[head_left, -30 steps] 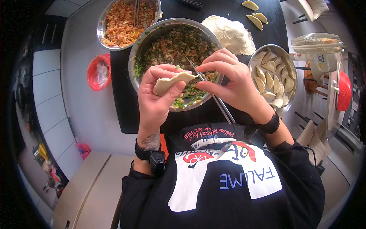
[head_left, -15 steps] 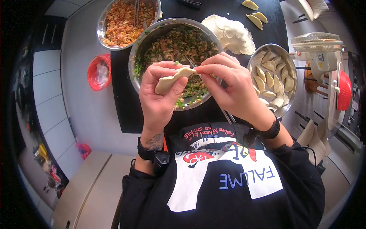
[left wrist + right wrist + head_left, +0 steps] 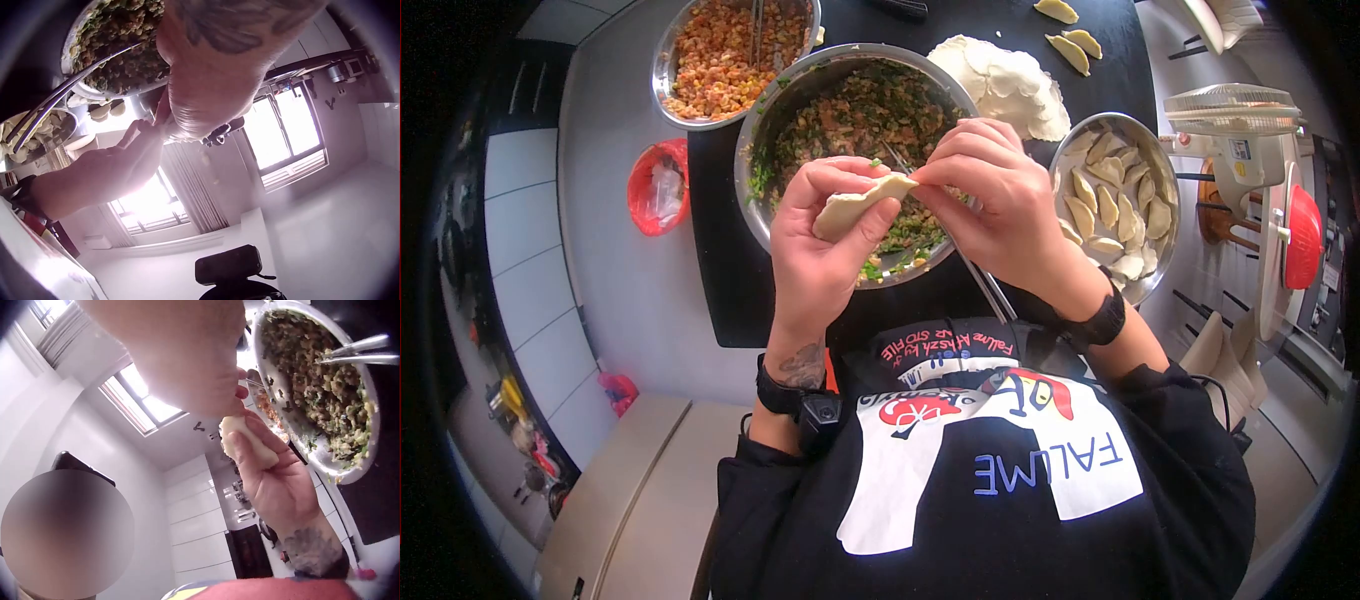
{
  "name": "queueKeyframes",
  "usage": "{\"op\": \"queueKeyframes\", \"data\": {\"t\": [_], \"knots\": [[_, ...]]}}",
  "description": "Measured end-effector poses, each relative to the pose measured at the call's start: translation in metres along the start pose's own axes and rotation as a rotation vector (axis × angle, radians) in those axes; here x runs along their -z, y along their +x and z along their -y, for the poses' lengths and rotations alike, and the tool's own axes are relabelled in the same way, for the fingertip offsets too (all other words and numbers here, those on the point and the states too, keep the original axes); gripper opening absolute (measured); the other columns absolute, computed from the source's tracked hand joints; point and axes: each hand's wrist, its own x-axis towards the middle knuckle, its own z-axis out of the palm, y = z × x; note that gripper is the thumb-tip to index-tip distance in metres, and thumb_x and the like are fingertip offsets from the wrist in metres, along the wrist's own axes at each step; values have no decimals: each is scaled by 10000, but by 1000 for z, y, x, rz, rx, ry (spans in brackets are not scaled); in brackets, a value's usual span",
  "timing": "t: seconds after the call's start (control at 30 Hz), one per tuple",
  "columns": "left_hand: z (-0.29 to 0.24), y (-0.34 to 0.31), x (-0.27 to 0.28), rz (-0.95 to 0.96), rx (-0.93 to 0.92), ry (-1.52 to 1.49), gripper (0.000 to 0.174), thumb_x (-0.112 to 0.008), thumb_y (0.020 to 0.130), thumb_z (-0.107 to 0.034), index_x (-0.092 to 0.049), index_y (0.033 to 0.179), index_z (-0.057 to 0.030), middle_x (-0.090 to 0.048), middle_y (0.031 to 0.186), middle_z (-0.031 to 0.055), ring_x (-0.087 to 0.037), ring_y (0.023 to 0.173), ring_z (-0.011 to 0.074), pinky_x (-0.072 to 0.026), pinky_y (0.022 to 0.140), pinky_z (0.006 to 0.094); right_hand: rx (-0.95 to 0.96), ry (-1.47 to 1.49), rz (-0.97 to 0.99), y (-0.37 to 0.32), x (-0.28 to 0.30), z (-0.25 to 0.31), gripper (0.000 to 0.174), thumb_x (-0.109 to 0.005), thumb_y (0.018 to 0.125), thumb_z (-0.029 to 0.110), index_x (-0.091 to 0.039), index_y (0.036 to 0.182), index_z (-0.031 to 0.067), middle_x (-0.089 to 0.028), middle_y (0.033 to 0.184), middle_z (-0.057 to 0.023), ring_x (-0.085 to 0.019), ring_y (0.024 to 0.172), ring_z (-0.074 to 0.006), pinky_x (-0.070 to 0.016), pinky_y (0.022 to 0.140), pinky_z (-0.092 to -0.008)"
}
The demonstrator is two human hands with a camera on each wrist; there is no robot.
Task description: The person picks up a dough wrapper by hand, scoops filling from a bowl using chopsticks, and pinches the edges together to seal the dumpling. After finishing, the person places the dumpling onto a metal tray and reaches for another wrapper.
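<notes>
In the head view my left hand (image 3: 815,265) holds a folded dumpling (image 3: 850,212) between thumb and fingers, above a large metal bowl (image 3: 747,190). The thumb and forefinger of my right hand (image 3: 1000,200) pinch the dumpling's pointed corner. A bit of green clings near its upper edge. Green-flecked filling (image 3: 840,125) fills much of the bowl below. Metal chopsticks (image 3: 988,288) lean over the bowl's near rim, tips in the filling, partly hidden behind the right hand. The right wrist view shows the pale dumpling (image 3: 250,445) in the left palm.
Finished dumplings (image 3: 1107,208) lie in an oval metal bowl (image 3: 1169,175) on the right. Behind stand a pile of wrappers (image 3: 998,88) and three loose dumplings (image 3: 1068,53). Another bowl (image 3: 662,80) with orange filling is at back left. A red bag (image 3: 658,190) hangs beside the black table.
The right thumb and forefinger, apart near the dumpling's tip a second ago, have closed on its corner. Both hands have shifted slightly right with it. The chopsticks stay in the bowl.
</notes>
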Motion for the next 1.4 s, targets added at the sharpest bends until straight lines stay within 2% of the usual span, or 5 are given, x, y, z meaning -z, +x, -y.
{"op": "queueKeyframes", "data": {"t": [0.27, 0.7, 0.83, 1.0, 1.4], "knots": [[-2, 2, 8, 83, 147, 36, 417, -683, 788, 29, -486, 1142, -67, -526, 1102, 63, -559, 1002, 133, -464, 872, 249, -108, 239, 113, 5, 10, -7, 312, -724, 745, 67, -652, 1045, 20, -634, 933, -91, -594, 938, -196, -471, 789, -302], [-3, 4, -5, 168, 121, 186, 803, -685, 739, 83, -263, 1396, -106, -460, 1161, 99, -596, 997, 177, -492, 817, 269, -491, 663, 269, 4, -3, -10, 154, -695, 801, 48, -670, 941, -11, -626, 878, -53, -585, 804, -101, -480, 714, -235], [2, 0, 7, 132, 355, -481, 685, -605, 876, -219, -214, 1410, -43, -400, 1307, 171, -494, 1178, 264, -442, 954, 350, -295, 517, 84, 4, -3, -8, 141, -709, 775, 57, -676, 904, 12, -645, 857, -71, -604, 720, -120, -488, 629, -237], [11, 10, -4, 129, 536, -1426, 777, -289, 934, -584, -239, 1411, 27, -272, 1461, 212, -394, 1283, 318, -368, 1041, 446, 103, 230, -40, -5, -4, -9, 262, -736, 688, 12, -678, 943, 32, -630, 917, -104, -615, 815, -244, -508, 719, -318], [11, 10, -9, 47, 401, -1114, 594, -310, 982, -458, -336, 1370, -9, -505, 1278, 176, -563, 1104, 230, -503, 868, 317, -34, 91, 160, 26, 1, 4, 468, -766, 669, 199, -650, 1115, 118, -534, 1271, -102, -408, 1237, -331, -325, 1014, -454]]}}
